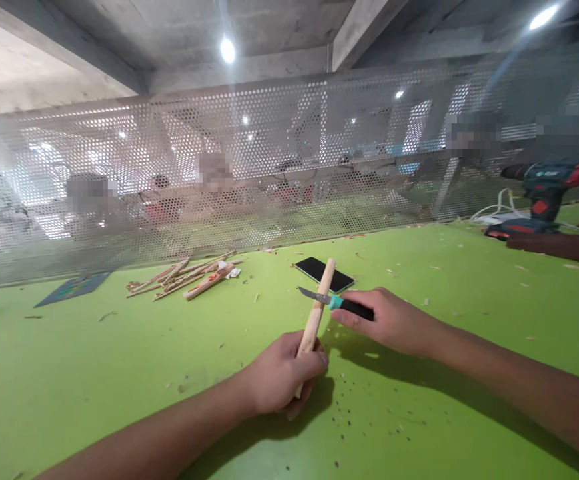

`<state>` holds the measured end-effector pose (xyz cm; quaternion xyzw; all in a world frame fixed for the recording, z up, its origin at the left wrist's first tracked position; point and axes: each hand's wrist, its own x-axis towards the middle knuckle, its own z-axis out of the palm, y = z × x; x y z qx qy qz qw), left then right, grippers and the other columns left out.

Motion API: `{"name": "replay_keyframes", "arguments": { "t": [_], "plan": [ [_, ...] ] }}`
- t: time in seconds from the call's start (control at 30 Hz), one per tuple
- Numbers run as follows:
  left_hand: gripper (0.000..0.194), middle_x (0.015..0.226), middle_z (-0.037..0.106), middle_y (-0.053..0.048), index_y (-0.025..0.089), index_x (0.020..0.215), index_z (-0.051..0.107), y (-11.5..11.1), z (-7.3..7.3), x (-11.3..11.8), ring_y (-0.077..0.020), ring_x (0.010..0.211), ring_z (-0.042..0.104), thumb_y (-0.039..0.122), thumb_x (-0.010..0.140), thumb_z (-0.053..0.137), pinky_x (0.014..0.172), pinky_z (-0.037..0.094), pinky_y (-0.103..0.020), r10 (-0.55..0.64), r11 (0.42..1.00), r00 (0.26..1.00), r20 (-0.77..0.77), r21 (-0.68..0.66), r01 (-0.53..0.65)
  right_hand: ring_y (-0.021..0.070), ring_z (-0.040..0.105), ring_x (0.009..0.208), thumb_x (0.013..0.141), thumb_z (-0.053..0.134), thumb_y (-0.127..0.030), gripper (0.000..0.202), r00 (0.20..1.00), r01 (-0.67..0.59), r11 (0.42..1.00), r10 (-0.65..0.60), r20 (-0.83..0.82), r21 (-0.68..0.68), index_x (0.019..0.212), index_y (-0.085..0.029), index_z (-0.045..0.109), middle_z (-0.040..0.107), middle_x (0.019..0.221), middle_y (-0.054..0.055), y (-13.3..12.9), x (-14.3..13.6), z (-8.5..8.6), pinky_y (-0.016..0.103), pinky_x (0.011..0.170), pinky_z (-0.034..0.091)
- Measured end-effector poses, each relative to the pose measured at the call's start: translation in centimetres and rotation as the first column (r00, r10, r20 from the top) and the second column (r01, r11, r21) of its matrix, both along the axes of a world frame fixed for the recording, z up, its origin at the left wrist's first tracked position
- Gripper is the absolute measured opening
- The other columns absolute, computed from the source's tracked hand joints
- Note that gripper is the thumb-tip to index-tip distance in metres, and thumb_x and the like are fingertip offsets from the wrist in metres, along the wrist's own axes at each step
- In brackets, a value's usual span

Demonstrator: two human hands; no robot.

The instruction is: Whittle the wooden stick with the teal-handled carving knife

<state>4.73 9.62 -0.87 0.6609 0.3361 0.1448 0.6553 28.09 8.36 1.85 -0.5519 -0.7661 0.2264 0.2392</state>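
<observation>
My left hand (289, 373) is wrapped round the lower part of a pale wooden stick (314, 321), which slants upward and away from me over the green table. In my right hand (386, 319) is a utility knife (352, 307) with a black and teal handle. Its blade crosses the upper half of the stick and points left; whether the edge touches the wood I cannot tell. Behind the stick's top end lies a black phone (309, 268), partly covered from view by the stick.
Several thin sticks (176, 277) lie in a pile at the back left, near a dark patterned sheet (74, 288). A cordless drill (544, 193) stands at the back right beside a dark brown board (564, 248). Shavings dot the table (119, 373). A perforated metal screen (249, 167) borders its far edge.
</observation>
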Motion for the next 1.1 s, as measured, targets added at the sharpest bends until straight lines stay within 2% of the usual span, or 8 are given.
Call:
{"name": "replay_keyframes", "arguments": {
  "t": [0.17,0.33,0.5,0.63,0.77,0.97,1.1],
  "plan": [
    [0.023,0.045,0.047,0.007,0.023,0.072,0.046,0.12,-0.11,0.03,-0.0092,0.027,0.04,0.034,0.089,0.058,0.024,0.029,-0.018,-0.006,1.0,1.0,0.003,-0.005,0.006,0.0152,0.044,0.055,0.095,0.049,-0.071,0.058,1.0,0.003,1.0,-0.003,0.001,0.015,0.099,-0.018,0.072,0.056,0.065,0.0,0.08,0.01,-0.21,0.029,0.052,0.029],
    [0.023,0.045,0.047,0.007,0.023,0.073,0.046,0.09,-0.11,0.04,-0.0089,0.027,0.039,0.035,0.088,0.059,0.024,0.029,-0.018,-0.003,1.0,1.0,0.004,-0.007,0.003,0.0147,0.041,0.053,0.095,0.049,-0.071,0.059,1.0,0.001,1.0,-0.001,0.001,0.005,0.104,-0.018,0.073,0.053,0.063,-0.001,0.08,0.01,-0.21,0.029,0.051,0.027],
    [0.025,0.045,0.048,0.007,0.023,0.075,0.047,0.07,-0.18,-0.03,-0.0082,0.028,0.04,0.037,0.09,0.06,0.026,0.03,-0.017,-0.008,1.0,1.0,0.009,-0.003,0.008,0.0137,0.041,0.052,0.095,0.05,-0.07,0.058,1.0,-0.001,1.0,0.001,0.002,-0.011,0.098,-0.016,0.072,0.052,0.063,-0.001,0.01,-0.04,-0.03,0.028,0.05,0.027],
    [0.024,0.045,0.047,0.008,0.023,0.077,0.047,0.12,-0.18,-0.08,-0.0083,0.028,0.04,0.036,0.091,0.06,0.026,0.029,-0.016,-0.005,1.0,1.0,0.008,-0.004,0.005,0.014,0.042,0.053,0.095,0.052,-0.069,0.056,1.0,-0.017,1.0,0.017,-0.012,-0.013,0.102,-0.017,0.072,0.053,0.063,-0.001,-0.03,-0.06,0.13,0.028,0.051,0.027],
    [0.023,0.046,0.048,0.008,0.023,0.075,0.046,0.11,-0.09,-0.06,-0.0085,0.028,0.04,0.035,0.09,0.059,0.025,0.03,-0.017,-0.009,1.0,1.0,0.009,0.0,0.009,0.0139,0.042,0.052,0.094,0.052,-0.071,0.057,1.0,-0.003,1.0,0.003,-0.008,-0.007,0.094,-0.017,0.071,0.051,0.061,-0.002,0.03,-0.07,-0.05,0.028,0.051,0.027],
    [0.02,0.045,0.047,0.008,0.023,0.075,0.046,0.06,-0.07,0.06,-0.0088,0.027,0.039,0.033,0.089,0.058,0.024,0.029,-0.018,0.0,1.0,1.0,0.003,0.003,0.0,0.0139,0.042,0.053,0.095,0.051,-0.071,0.059,1.0,0.01,1.0,-0.01,-0.009,0.002,0.105,-0.017,0.073,0.053,0.063,-0.002,0.06,-0.1,-0.24,0.028,0.05,0.027],
    [0.023,0.045,0.047,0.007,0.023,0.074,0.046,0.03,-0.03,0.06,-0.0082,0.028,0.039,0.034,0.089,0.058,0.025,0.03,-0.017,-0.006,1.0,1.0,0.011,0.001,0.006,0.0141,0.042,0.054,0.095,0.052,-0.07,0.058,1.0,-0.006,1.0,0.005,-0.013,-0.002,0.103,-0.016,0.073,0.052,0.063,-0.001,0.05,-0.11,-0.12,0.028,0.05,0.027]
  ]
}}
